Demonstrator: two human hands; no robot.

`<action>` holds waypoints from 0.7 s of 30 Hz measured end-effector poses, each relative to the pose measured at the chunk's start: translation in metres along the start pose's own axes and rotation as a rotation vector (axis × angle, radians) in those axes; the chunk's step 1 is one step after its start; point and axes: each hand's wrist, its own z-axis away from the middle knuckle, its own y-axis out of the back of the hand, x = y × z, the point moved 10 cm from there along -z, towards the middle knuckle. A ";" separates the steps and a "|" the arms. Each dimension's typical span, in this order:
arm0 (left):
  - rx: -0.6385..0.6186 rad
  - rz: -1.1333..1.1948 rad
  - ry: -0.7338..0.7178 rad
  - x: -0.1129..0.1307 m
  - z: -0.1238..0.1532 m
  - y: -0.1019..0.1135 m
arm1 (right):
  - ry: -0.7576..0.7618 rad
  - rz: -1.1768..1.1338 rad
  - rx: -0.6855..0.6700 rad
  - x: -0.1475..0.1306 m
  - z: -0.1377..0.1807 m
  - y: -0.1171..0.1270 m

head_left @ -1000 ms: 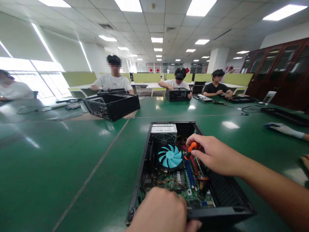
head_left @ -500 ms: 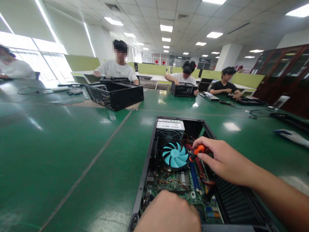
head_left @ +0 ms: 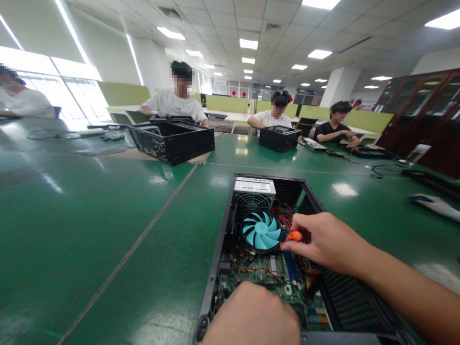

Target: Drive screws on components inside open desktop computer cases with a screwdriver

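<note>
An open black computer case (head_left: 215, 258) lies before me, its motherboard (head_left: 251, 273) facing up. My right hand (head_left: 319, 239) pinches the orange handle of a small screwdriver (head_left: 295, 236) beside the cooling fan with light-blue blades (head_left: 261, 228). The screwdriver's tip is hidden. Close below its handle are blue memory slots (head_left: 290, 268) and bundled coloured cables (head_left: 283, 215). Low in the view, my left hand (head_left: 251, 316) is closed like a fist over the near part of the board. Its fingers curl out of sight, so what they hold cannot be seen.
A power supply (head_left: 255, 191) fills the case's far left corner. Across the green table (head_left: 108, 220), co-workers sit by other black cases (head_left: 176, 141) (head_left: 279, 139). A glove (head_left: 434, 206) and cables (head_left: 384, 167) lie on the right.
My right hand has moved slightly down with the screwdriver, whose handle now leans differently between the fingers. The left hand has barely moved. A co-worker's case across the table has turned.
</note>
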 end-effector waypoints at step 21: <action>0.032 0.105 0.008 0.005 -0.002 0.004 | 0.361 0.080 -0.065 -0.118 -0.029 0.000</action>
